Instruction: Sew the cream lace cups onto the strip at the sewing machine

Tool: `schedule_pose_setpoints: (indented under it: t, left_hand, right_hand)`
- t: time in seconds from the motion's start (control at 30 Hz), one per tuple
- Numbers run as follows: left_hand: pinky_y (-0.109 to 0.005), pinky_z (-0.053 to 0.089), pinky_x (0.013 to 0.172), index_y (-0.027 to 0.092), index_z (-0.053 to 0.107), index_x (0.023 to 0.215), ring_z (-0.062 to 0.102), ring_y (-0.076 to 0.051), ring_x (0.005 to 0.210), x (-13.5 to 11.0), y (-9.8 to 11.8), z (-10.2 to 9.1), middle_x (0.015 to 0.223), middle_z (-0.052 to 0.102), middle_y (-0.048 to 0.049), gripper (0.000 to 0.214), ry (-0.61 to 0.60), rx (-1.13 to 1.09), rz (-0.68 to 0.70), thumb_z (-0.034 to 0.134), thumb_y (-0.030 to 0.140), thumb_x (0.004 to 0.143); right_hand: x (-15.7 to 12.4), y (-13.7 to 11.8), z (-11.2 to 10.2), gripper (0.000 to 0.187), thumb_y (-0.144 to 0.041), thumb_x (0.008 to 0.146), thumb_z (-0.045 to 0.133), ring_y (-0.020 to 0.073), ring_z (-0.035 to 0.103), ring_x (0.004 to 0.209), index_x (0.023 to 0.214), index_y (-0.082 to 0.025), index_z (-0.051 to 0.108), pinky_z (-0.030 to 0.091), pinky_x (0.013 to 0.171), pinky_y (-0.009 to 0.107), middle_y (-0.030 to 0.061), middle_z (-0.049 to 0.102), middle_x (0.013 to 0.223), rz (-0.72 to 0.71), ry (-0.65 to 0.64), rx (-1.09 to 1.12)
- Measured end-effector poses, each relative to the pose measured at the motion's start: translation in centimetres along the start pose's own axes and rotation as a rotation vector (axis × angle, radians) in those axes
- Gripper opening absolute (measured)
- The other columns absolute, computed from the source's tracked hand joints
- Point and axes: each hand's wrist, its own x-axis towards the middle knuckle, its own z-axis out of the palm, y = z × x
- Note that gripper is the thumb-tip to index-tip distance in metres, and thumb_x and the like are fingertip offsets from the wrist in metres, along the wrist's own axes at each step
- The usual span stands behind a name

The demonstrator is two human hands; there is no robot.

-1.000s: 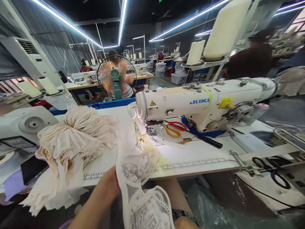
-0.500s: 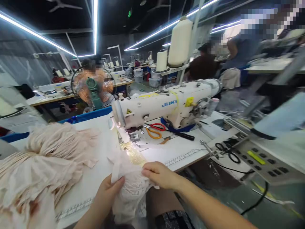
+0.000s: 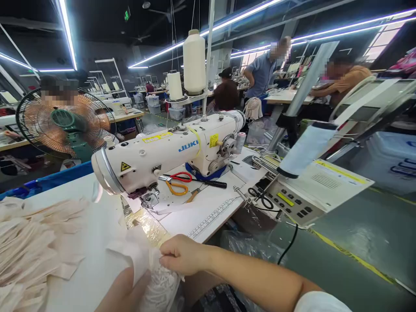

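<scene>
A pale garment piece with white lace (image 3: pixel 162 284) hangs over the front edge of the sewing table (image 3: pixel 100 242), just before the white sewing machine (image 3: pixel 169 158). My right hand (image 3: pixel 182 255) pinches its right side, thumb against curled fingers. Lower down, my left hand (image 3: pixel 126 286) is closed on the garment's left side, slightly blurred, its fingertips hidden by the cloth. A shiny yellowish strip (image 3: pixel 147 223) lies on the table between the needle area and my right hand. The presser foot area (image 3: pixel 150 200) stands just beyond the cloth.
Pale fabric pieces (image 3: pixel 35 247) are heaped at left. Scissors (image 3: pixel 177 182) with red and orange handles lie under the machine arm. A control box (image 3: pixel 302 199) and light-blue roll (image 3: pixel 307 149) are at right. Behind stand a fan (image 3: pixel 65 119) and thread cones (image 3: pixel 194 63); other people work farther back.
My view has swung right, so the machine and heap appear farther left. Both hands still hold the garment piece; its upper left edge now flares out beside my left hand.
</scene>
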Motion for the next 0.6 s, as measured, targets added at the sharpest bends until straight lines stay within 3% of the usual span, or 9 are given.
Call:
schedule_pose_setpoints:
  t: [0.13, 0.3, 0.37, 0.47, 0.6]
  left_hand:
    - [-0.027, 0.041, 0.054, 0.020, 0.049, 0.053, 0.048, -0.019, 0.056, 0.5, 0.7, 0.1, 0.053, 0.053, -0.0006, 0.037, -0.085, 0.072, 0.030, 0.062, 0.052, 0.068]
    - [-0.027, 0.034, 0.051, 0.023, 0.036, 0.044, 0.040, -0.016, 0.049, -0.4, 2.4, 1.4, 0.044, 0.038, 0.0029, 0.040, 0.138, 0.045, 0.026, 0.065, 0.042, 0.065]
    - [-0.028, 0.038, 0.056, 0.022, 0.042, 0.047, 0.048, -0.019, 0.055, -1.3, 2.9, 2.0, 0.046, 0.045, 0.0013, 0.035, 0.141, -0.122, -0.020, 0.066, 0.039, 0.066]
    - [-0.031, 0.046, 0.068, 0.017, 0.058, 0.067, 0.059, -0.024, 0.073, -2.9, 3.4, 3.2, 0.061, 0.062, -0.0037, 0.018, 0.069, -0.586, -0.143, 0.068, 0.032, 0.069]
    - [-0.035, 0.048, 0.077, 0.012, 0.062, 0.091, 0.064, -0.024, 0.080, -4.0, 4.0, 5.0, 0.076, 0.069, -0.0083, 0.021, 0.001, -1.124, -0.327, 0.066, 0.019, 0.072]
  right_hand:
    - [0.3, -0.2, 0.2, 0.033, -0.016, 0.074, 0.053, 0.0062, 0.030, 0.050, 0.051, -0.018, 0.029, 0.022, 0.048, 0.019, -0.0092, 0.027, 0.048, -0.002, 0.017, -0.060]
    - [0.2, -0.9, 0.3, 0.030, -0.014, 0.072, 0.049, 0.0074, 0.031, 0.050, 0.052, -0.020, 0.029, 0.021, 0.048, 0.021, -0.0081, 0.028, 0.049, 0.064, 0.137, -0.180]
    - [-0.4, -1.2, 0.4, 0.029, -0.015, 0.073, 0.048, 0.0087, 0.031, 0.052, 0.053, -0.020, 0.028, 0.021, 0.050, 0.023, -0.0071, 0.029, 0.052, 0.087, 0.216, -0.248]
    - [-1.7, -1.3, 0.7, 0.023, -0.018, 0.075, 0.045, 0.0114, 0.034, 0.057, 0.056, -0.021, 0.033, 0.022, 0.055, 0.025, -0.0044, 0.036, 0.057, 0.090, 0.295, -0.343]
    - [-2.9, -1.2, 1.6, 0.020, -0.021, 0.081, 0.038, 0.0147, 0.041, 0.061, 0.061, -0.020, 0.043, 0.027, 0.059, 0.028, 0.0011, 0.048, 0.063, 0.127, 0.335, -0.414]
